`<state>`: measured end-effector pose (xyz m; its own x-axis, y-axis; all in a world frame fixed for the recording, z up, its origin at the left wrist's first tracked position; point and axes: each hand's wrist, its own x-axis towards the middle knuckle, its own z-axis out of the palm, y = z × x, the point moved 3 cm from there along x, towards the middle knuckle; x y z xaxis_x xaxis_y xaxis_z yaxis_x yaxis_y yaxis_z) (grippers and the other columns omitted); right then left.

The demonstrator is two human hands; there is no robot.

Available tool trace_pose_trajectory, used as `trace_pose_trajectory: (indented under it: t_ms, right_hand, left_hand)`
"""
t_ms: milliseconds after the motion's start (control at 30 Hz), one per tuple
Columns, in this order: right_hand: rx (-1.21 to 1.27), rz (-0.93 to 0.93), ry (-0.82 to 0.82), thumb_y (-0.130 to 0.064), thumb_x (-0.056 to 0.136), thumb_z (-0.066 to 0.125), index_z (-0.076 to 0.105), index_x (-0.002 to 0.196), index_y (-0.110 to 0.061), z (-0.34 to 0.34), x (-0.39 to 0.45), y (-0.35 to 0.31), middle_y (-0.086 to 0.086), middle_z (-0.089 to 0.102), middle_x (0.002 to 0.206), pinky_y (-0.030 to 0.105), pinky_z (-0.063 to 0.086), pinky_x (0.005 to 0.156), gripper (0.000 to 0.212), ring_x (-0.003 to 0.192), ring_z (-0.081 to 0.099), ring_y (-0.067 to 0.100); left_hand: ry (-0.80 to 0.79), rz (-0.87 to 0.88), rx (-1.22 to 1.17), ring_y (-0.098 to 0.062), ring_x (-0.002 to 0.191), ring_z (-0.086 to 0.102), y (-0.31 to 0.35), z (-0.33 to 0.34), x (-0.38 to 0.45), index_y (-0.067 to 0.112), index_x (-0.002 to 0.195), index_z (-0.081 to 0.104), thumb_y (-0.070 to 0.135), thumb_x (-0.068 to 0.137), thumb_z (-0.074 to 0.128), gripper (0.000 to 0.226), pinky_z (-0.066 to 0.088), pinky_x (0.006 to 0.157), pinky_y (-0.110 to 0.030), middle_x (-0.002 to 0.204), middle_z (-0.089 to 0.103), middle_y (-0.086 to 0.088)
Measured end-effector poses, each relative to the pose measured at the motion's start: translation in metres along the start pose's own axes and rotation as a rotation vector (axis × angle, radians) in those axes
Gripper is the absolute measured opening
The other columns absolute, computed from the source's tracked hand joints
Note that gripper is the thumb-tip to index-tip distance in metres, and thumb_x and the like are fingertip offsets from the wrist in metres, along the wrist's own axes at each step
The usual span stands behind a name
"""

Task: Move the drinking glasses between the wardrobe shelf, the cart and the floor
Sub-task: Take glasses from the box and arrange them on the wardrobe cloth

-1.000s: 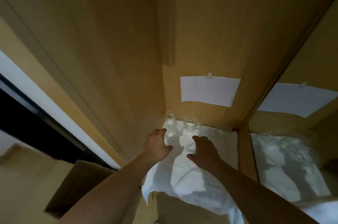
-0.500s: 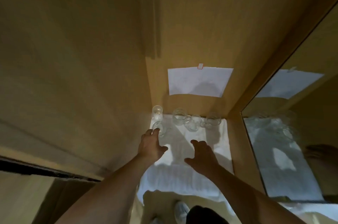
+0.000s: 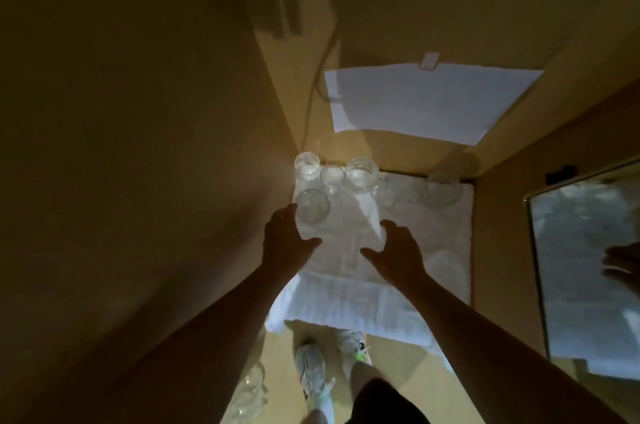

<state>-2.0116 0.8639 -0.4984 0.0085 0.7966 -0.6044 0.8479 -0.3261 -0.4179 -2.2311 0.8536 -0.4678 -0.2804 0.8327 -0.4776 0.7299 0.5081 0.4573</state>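
Hands (image 3: 287,243) above towel-covered wardrobe shelf (image 3: 446,240)

one head-worn view looks steeply down past both outstretched forearms, close above the white cloth (image 3: 408,295) and the person's shoes (image 3: 311,368) below.

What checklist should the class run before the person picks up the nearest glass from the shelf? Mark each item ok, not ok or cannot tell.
1. Left hand empty, fingers at the nearest glass: ok.
2. Right hand empty, open above the cloth: ok.
3. Nearest glass upright: ok.
4. Space round it: not ok, a small glass stands close behind.
5. Cloth flat under the glass: cannot tell.
6. Floor glasses apart from the shoes: ok.
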Motion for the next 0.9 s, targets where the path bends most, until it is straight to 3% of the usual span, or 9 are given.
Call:
trace_pose_trajectory:
  t_ms: [300,500,600,700,800,900]
  right_hand:
    - [0.137,0.144,0.026,-0.042,0.085,0.078,0.043,0.147,-0.013,0.023,0.074,0.05,0.021,0.052,0.137,0.038,0.043,0.101,0.077,0.126,0.053,0.035]
    - [0.28,0.234,0.187,-0.039,0.084,0.08,0.046,0.144,-0.013,0.038,0.113,0.076,0.018,0.052,0.139,0.036,0.041,0.1,0.073,0.124,0.054,0.035]
    - [0.348,0.254,0.276,-0.037,0.081,0.083,0.043,0.146,-0.012,0.045,0.13,0.083,0.017,0.051,0.14,0.034,0.041,0.099,0.08,0.125,0.055,0.034]
    - [0.445,0.257,0.359,-0.036,0.077,0.087,0.036,0.151,-0.014,0.048,0.145,0.087,0.014,0.049,0.144,0.042,0.046,0.106,0.092,0.129,0.053,0.031]
    - [0.543,0.241,0.389,-0.039,0.071,0.09,0.031,0.154,-0.023,0.051,0.157,0.09,0.009,0.047,0.149,0.046,0.047,0.108,0.103,0.134,0.05,0.026]
    - [0.612,0.233,0.396,-0.035,0.067,0.094,0.03,0.154,-0.03,0.055,0.169,0.095,0.008,0.048,0.149,0.046,0.048,0.108,0.108,0.134,0.05,0.024]
  left_hand:
    - [-0.039,-0.073,0.05,-0.03,0.139,0.041,-0.019,0.055,0.069,0.012,0.151,0.039,0.037,0.074,0.088,0.095,0.038,0.111,-0.045,0.152,0.044,-0.01]
    - [0.011,-0.077,0.1,-0.034,0.147,0.029,-0.027,0.084,0.111,0.008,0.156,0.028,0.04,0.069,0.092,0.113,0.026,0.119,-0.04,0.159,0.033,-0.017]
    - [0.006,-0.044,0.117,-0.033,0.15,0.025,-0.033,0.097,0.13,0.009,0.159,0.021,0.042,0.064,0.094,0.124,0.024,0.121,-0.043,0.161,0.03,-0.016]
    - [-0.024,-0.019,0.139,-0.033,0.149,0.027,-0.042,0.107,0.144,0.013,0.16,0.017,0.044,0.061,0.096,0.13,0.029,0.119,-0.047,0.161,0.03,-0.014]
    - [-0.026,-0.046,0.082,-0.033,0.152,0.02,-0.049,0.119,0.151,0.017,0.161,0.011,0.04,0.06,0.097,0.134,0.026,0.121,-0.044,0.165,0.022,-0.014]
    - [0.015,-0.062,0.009,-0.031,0.146,0.03,-0.052,0.128,0.156,0.019,0.156,0.023,0.027,0.058,0.099,0.124,0.035,0.112,-0.041,0.159,0.03,-0.013]
